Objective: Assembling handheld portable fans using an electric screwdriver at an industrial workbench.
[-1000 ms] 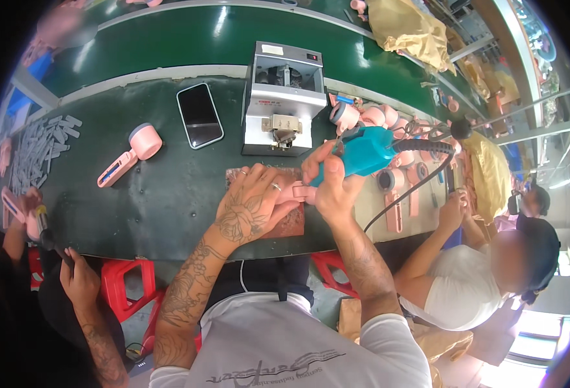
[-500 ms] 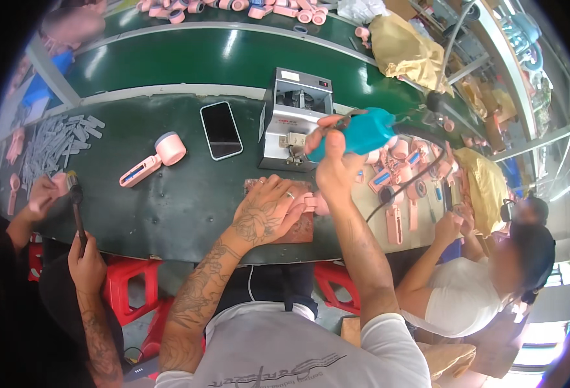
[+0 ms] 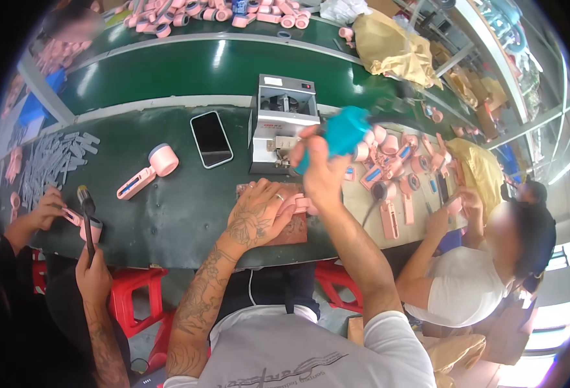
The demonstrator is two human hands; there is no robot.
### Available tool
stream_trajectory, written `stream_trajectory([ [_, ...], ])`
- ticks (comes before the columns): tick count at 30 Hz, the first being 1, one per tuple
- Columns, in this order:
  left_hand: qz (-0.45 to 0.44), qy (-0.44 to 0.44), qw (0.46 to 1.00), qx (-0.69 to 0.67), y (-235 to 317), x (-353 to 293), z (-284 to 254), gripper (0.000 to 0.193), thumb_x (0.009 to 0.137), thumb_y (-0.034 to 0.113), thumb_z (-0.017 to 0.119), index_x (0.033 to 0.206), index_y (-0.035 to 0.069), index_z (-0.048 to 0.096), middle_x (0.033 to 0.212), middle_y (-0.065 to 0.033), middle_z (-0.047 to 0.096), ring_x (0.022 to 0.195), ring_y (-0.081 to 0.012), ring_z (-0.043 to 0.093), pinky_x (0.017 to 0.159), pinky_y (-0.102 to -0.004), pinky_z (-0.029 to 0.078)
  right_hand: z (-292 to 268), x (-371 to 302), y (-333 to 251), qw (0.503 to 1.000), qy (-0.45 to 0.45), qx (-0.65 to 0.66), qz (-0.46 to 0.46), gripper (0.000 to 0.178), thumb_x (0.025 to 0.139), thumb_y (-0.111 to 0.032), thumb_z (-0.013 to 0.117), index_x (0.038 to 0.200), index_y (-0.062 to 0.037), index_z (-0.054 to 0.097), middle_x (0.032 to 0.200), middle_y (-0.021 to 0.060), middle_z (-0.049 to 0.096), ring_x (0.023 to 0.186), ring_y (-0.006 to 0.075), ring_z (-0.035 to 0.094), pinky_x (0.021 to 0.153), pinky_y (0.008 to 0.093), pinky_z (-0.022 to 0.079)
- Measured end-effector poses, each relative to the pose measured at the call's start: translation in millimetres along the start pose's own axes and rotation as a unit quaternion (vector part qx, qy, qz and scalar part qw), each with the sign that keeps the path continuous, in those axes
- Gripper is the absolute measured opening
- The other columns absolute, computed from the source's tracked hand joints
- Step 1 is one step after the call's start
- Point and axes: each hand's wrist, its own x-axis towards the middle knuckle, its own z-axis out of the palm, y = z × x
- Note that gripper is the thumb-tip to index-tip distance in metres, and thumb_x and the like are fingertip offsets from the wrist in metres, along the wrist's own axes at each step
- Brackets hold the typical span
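My right hand (image 3: 322,176) is wrapped round a teal electric screwdriver (image 3: 346,134), raised over the bench to the right of my left hand and blurred by motion. Low at the bench's near side, my left hand (image 3: 251,218) presses a pink plastic housing (image 3: 303,204) onto a reddish-brown block (image 3: 294,231). The palm and fingers hide most of that housing. Just beyond stands a grey screw feeder (image 3: 259,137) with an open top. The screwdriver's tip is hidden.
A phone (image 3: 211,140) and a pink housing with a round head (image 3: 145,173) lie to the left. Grey strips (image 3: 58,158) are heaped at far left. More pink housings (image 3: 395,155) crowd the right. Co-workers sit on both sides, the left one holding a hammer (image 3: 87,207).
My right hand and the screwdriver have shifted left, closer to the screw feeder. The left hand stays on the housing. The whole view has swung slightly.
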Motion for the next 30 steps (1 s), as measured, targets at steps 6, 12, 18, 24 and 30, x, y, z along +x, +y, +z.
stream_trajectory([
  [6,0.001,-0.012,1.000,-0.027,3.3,6.9,-4.1,0.038,0.091,0.027,0.065,0.125,0.013,0.070,0.115,-0.0082,0.065,0.106,-0.0302,0.057,0.094,-0.0465,0.048,-37.7,-41.8,-24.9,0.998,0.016,0.050,0.030,0.050,0.099,-0.044,0.067,0.110,0.0031,0.057,0.071,0.0043,0.059,0.062,0.0135,0.058,0.057,0.0275,0.045],
  [12,-0.008,-0.016,1.000,-0.026,1.7,5.8,0.1,0.037,0.091,0.027,0.066,0.125,0.012,0.070,0.115,-0.0075,0.065,0.107,-0.0296,0.057,0.095,-0.0447,0.048,-43.3,-55.2,-20.9,0.998,0.025,0.048,0.033,0.051,0.098,-0.045,0.067,0.107,0.0045,0.056,0.071,0.0061,0.060,0.062,0.0140,0.058,0.058,0.0272,0.046],
  [18,0.002,-0.017,1.000,-0.007,4.0,5.8,1.0,0.034,0.088,0.023,0.070,0.119,0.009,0.070,0.119,-0.0075,0.066,0.105,-0.0295,0.058,0.090,-0.0439,0.046,-42.9,-60.2,-14.3,0.998,0.000,-0.001,0.061,0.058,0.098,-0.055,0.063,0.105,0.0023,0.053,0.069,0.0096,0.057,0.060,0.0187,0.056,0.056,0.0324,0.047],
  [24,0.001,-0.050,0.998,-0.022,5.7,13.1,-3.8,0.039,0.092,0.026,0.066,0.128,0.009,0.064,0.129,-0.0038,0.060,0.111,-0.0275,0.055,0.098,-0.0432,0.045,-40.1,-61.6,-7.9,0.999,-0.007,0.031,0.027,0.052,0.099,-0.051,0.063,0.097,-0.0012,0.051,0.067,0.0086,0.054,0.058,0.0179,0.054,0.054,0.0316,0.045],
  [30,0.000,-0.053,0.998,0.043,4.5,7.7,-11.8,0.036,0.092,0.026,0.067,0.124,0.010,0.064,0.130,-0.0028,0.060,0.109,-0.0273,0.056,0.096,-0.0445,0.047,-35.7,-63.9,3.6,0.999,0.027,-0.015,0.015,0.049,0.103,-0.049,0.057,0.099,0.0000,0.056,0.072,0.0079,0.060,0.059,0.0181,0.058,0.054,0.0317,0.047],
])
